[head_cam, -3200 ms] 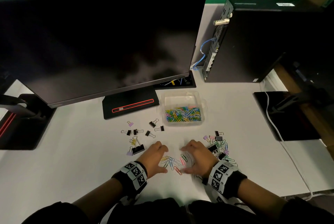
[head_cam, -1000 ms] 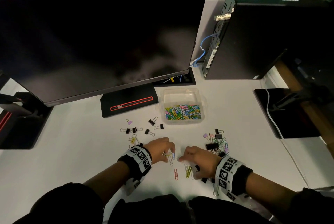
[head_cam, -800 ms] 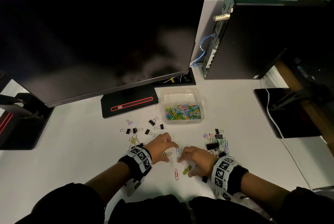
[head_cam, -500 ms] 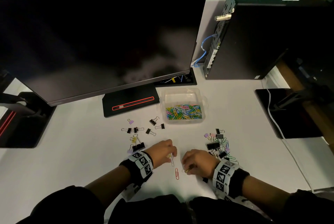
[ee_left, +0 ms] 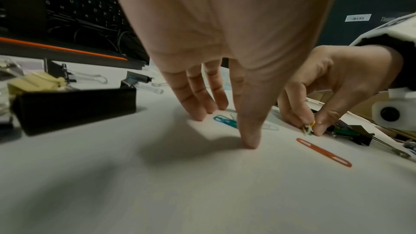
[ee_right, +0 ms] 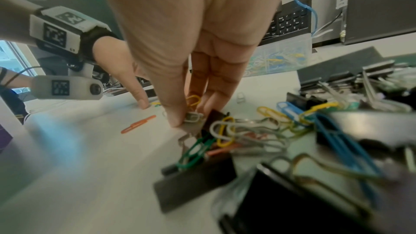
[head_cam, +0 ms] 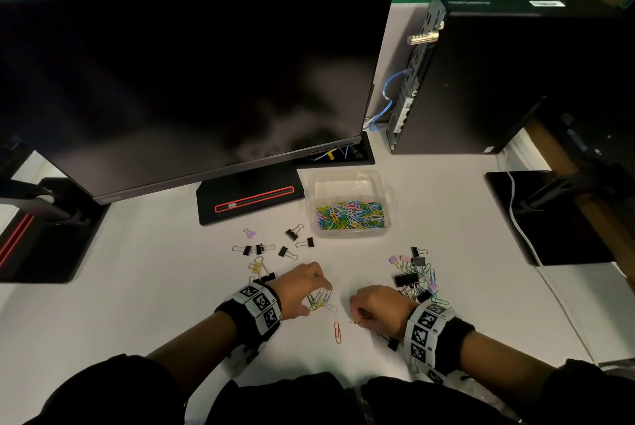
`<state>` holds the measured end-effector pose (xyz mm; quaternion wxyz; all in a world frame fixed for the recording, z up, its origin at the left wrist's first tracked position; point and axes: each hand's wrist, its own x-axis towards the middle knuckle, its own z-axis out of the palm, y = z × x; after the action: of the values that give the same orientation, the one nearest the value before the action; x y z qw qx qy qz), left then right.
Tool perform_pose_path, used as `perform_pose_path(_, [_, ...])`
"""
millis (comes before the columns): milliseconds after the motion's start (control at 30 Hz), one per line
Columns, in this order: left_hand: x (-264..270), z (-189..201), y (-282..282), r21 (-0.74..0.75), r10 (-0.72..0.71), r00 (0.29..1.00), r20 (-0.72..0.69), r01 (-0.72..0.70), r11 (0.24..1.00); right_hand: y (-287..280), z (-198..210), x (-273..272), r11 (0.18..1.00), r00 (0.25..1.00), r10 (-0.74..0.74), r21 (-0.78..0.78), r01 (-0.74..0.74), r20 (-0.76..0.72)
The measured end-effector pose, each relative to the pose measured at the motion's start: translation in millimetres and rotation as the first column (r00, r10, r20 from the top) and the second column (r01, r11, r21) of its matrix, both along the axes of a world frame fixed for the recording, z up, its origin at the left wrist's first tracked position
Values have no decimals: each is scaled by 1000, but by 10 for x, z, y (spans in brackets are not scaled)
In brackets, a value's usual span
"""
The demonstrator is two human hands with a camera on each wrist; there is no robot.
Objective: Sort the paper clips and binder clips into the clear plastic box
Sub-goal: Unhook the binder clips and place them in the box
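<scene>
A few paper clips (ee_right: 193,111) are pinched by the right hand (head_cam: 378,308); the left hand (head_cam: 302,290), fingers straight, is pressed on the table (head_cam: 154,287) beside the red clip (head_cam: 337,332).

White desk (head_cam: 144,304): clear box (head_cam: 350,234), scattered clips (head_cam: 414,278), monitor stand (head_cam: 249,196).

Both forearms reach forward, marker bands on wrists. Left hand (head_cam: 302,289) palm down, fingers (ee_left: 198,99) straight and spread, fingertips and thumb tip touching worktop (head_cam: 154,287). Right hand (head_cam: 376,308) just beside it, apart, knuckles up, thumb and fingers (ee_right: 216,84) curled together at tips, pinching few paper clips (ee_right: 193,111) low over worktop.
</scene>
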<state>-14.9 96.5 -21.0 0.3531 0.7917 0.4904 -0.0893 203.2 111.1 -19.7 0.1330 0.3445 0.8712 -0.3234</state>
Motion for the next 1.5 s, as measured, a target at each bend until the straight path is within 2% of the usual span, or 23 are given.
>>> perform_pose_path(200, [82, -1, 38, -24, 51, 996, 72, -50, 998, -19, -15, 17, 1000, 999, 21, 15, -22, 30])
perform_pose_path(333, [129, 5, 63, -7, 19, 999, 47, -19, 1000, 5, -5, 29, 1000, 999, 5, 8, -6, 54])
perform_pose_path(533, [184, 8, 71, -31, 16, 1000, -25, -16, 999, 20, 0, 21, 1000, 997, 0, 4, 0, 73])
perform_pose_path(800, [250, -18, 20, -25, -223, 935, -276, 225, 974, 191, 70, -26, 998, 993, -66, -5, 66, 98])
perform_pose_path(1067, [243, -64, -46, 83, -212, 931, -297, 246, 966, 455, 145, -76, 971, 966, -233, -37, 238, 111])
perform_pose_path(1200, [237, -40, -51, 108, -189, 937, -294, 229, 967, 740, 369, -134, 937, 936, -350, 1, 350, -46])
perform_pose_path(1333, [260, 33, -3, 68, -181, 931, -316, 213, 975, 1110, 567, -218, 842, 824, -509, 54, 537, -250])
perform_pose_path(1433, [264, 45, 23, 51, -181, 932, -315, 207, 977, 1272, 574, -279, 783, 771, -571, 97, 615, -282])
perform_pose_path(1500, [260, 43, 23, 44, -170, 935, -311, 193, 980, 1306, 516, -308, 779, 780, -572, 129, 613, -255])
